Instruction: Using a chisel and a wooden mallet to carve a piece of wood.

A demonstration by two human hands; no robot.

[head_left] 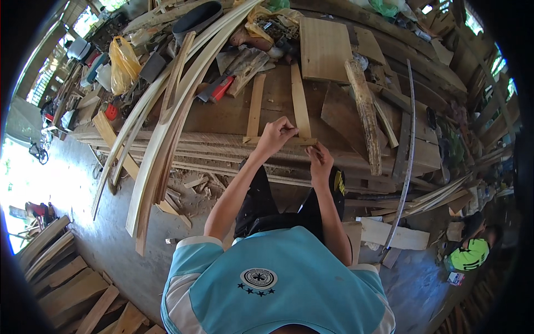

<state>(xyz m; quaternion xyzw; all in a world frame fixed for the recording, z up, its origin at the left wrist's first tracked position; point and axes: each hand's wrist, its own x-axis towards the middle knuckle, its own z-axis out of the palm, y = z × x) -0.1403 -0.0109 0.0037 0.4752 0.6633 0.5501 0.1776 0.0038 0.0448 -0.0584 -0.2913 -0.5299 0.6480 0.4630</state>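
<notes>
Two hands at the workbench (222, 119) edge: left hand (276, 135) and right hand (319, 161) both pinch one short cross strip (303, 141) lying across two upright slats (255, 106). One yellow bag (123, 62) lies far left.

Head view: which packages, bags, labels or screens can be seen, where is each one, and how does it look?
Yellow plastic bag: far left of the workbench, crumpled, glossy.
Green plastic bag: top edge, behind the planks, crumpled.
Small flat packet: on the floor at lower right, rectangular, white with red and blue.
No screens or signs show.
</notes>
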